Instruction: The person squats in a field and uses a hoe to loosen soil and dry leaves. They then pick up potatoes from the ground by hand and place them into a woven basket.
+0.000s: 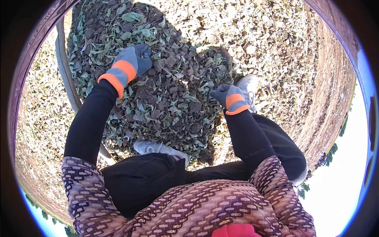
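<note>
My left hand [134,59], in a grey glove with an orange-banded cuff, is low over dark clods of soil [170,63] and wilted green leaves [145,32]. Its fingers curl down towards the thumb, and whatever may lie between them is hidden. To the right, my right hand [228,96] wears a matching glove. It is drawn into a loose fist above the leaf litter, just beside a white shoe [248,89]; no object shows in it. Thin dry stems [165,69] run through the clods between the two hands.
A long wooden pole [65,65], bent by the lens, lies left of my left arm. My other white shoe [154,147] rests on the leaves near my bent knee [142,174]. Sunlit leaf-strewn ground [275,44] stretches right towards bare furrowed soil [322,109].
</note>
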The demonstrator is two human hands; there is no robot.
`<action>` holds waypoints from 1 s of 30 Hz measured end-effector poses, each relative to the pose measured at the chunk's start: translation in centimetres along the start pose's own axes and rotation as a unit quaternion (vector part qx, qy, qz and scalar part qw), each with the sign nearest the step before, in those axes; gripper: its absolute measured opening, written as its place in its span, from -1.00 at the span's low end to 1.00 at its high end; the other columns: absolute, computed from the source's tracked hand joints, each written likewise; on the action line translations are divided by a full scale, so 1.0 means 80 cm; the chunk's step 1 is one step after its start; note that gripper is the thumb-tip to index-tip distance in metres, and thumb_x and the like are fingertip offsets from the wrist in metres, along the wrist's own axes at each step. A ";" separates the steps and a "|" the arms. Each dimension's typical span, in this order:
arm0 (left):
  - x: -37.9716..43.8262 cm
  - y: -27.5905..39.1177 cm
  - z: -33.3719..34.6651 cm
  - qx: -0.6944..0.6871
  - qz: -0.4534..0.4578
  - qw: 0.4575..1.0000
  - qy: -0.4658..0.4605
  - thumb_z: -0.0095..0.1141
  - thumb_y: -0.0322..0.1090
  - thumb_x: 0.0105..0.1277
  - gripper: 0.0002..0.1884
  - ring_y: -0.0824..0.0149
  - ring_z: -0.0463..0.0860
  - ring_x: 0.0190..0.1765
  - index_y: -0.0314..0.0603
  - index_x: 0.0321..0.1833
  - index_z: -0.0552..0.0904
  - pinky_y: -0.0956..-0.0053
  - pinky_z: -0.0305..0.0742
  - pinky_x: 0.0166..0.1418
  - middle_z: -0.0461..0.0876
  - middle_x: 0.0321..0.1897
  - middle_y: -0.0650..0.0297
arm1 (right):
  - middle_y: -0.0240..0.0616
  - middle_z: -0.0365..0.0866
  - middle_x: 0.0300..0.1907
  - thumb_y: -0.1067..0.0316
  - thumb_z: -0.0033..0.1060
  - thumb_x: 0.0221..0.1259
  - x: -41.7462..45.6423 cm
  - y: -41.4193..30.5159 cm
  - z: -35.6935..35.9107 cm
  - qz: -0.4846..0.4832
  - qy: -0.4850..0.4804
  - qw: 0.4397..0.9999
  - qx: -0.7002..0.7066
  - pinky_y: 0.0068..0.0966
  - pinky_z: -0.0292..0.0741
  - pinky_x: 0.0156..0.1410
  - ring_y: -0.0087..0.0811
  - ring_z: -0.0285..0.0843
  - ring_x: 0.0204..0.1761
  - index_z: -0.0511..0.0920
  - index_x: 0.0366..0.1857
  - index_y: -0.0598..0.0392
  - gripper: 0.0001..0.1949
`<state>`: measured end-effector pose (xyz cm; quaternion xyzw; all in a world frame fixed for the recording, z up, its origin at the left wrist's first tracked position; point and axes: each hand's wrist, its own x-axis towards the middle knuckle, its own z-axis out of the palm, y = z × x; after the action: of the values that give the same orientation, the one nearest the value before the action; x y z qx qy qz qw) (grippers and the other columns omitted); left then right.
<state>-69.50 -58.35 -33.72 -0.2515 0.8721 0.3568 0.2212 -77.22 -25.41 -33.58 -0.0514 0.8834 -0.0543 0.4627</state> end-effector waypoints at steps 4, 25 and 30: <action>0.001 0.010 0.001 0.007 0.003 1.000 0.025 0.05 -0.29 -0.08 -0.83 0.29 0.15 -0.54 -0.21 -0.47 0.44 0.39 0.28 -0.46 0.35 -0.68 0.11 | -0.24 0.64 -0.40 0.00 0.16 -0.02 0.007 -0.007 0.013 -0.100 0.068 0.993 -0.018 -0.35 0.48 -0.14 -0.20 0.60 -0.28 0.62 -0.28 -0.12 -0.71; -0.020 -0.011 -0.008 -0.239 0.042 0.969 -0.035 0.11 -0.42 -0.06 -0.94 0.55 0.36 -0.50 -0.15 -0.53 0.50 0.57 0.33 -0.43 0.51 -0.59 0.39 | -0.34 0.57 -0.37 0.43 0.25 -0.07 -0.005 -0.011 -0.005 -0.086 -0.218 0.820 0.522 -0.72 0.33 -0.42 -0.64 0.42 -0.50 0.56 -0.20 0.19 -0.72; -0.048 0.018 -0.009 -0.231 0.075 0.964 -0.109 0.05 -0.53 -0.06 -0.91 0.54 0.45 -0.38 -0.23 -0.45 0.53 0.61 0.40 -0.26 0.53 -0.48 0.40 | -0.36 0.54 -0.50 0.31 0.33 -0.11 -0.002 -0.053 -0.018 -0.078 -0.186 0.781 0.591 -0.70 0.30 -0.46 -0.64 0.40 -0.54 0.58 -0.39 0.19 -0.78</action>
<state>-67.50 -56.87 -30.35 -0.1891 0.7528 0.5898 0.2229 -78.15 -29.55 -32.05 0.1540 0.5678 -0.5914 0.5515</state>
